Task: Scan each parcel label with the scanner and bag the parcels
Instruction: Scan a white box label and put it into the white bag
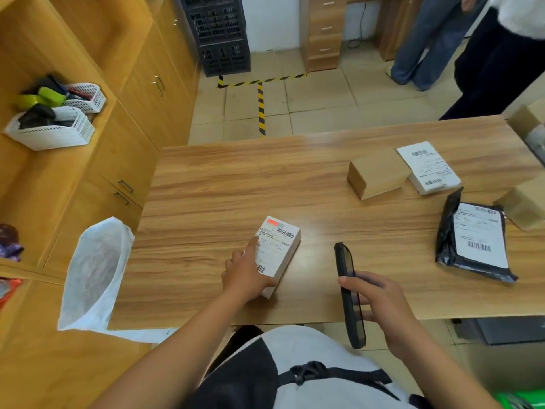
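Now the left hand (pixel 246 276) should keep the box (pixel 278 252) flat and its fingers off the barcodes, while the right hand (pixel 380 299), wrapped around the scanner (pixel 349 293), tips its head towards the label. That box is small and white, label up, lying near the table (pixel 206 187) front edge, left hand resting on its near corner. To its left hangs the open white bag (pixel 94 273).
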Available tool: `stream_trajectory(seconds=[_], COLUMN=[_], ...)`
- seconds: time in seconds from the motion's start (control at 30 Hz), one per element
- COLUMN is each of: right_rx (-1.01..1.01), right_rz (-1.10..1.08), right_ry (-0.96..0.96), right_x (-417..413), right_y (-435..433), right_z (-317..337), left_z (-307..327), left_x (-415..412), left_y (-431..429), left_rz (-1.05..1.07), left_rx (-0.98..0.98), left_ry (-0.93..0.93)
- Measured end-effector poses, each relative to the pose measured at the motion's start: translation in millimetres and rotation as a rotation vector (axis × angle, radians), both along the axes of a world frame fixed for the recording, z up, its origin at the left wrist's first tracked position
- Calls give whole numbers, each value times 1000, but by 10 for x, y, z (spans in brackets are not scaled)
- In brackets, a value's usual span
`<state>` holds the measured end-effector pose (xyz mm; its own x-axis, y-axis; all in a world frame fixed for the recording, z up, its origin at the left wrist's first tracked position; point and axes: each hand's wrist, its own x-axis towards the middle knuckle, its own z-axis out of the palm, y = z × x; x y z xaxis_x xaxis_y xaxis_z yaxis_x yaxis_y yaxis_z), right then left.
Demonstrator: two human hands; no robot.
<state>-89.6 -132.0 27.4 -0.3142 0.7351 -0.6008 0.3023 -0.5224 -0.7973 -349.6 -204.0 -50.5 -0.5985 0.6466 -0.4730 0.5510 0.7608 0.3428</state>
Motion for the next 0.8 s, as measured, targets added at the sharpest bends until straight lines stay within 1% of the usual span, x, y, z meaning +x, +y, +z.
stream_trajectory(seconds=[0.13, 0.23, 0.47, 0.57, 0.63, 0.8], right_rx=[-23, -39, -65, -51, -41, -6], right_rz=[20, 52, 172, 203, 216, 206], right_ry=[44, 27, 9, 3, -10, -17], right_x=[-414, -769, -1679, -2023, -2213, -2549], right_y=[-94, -176, -414, -549, -622, -788], right_z=[84, 161, 387, 411, 414, 386], left_z=[85, 125, 196, 183, 148, 23], left_x=[-402, -745, -1797, -2329, -2678, -3421], left_y=[-277, -562, -1262, -1569, -1780, -2209], left_rz=[130, 228, 515, 654, 728, 888], left_rx=[92, 173, 399, 472, 461, 281], left_ry=[-159, -251, -366, -353, -302, -147])
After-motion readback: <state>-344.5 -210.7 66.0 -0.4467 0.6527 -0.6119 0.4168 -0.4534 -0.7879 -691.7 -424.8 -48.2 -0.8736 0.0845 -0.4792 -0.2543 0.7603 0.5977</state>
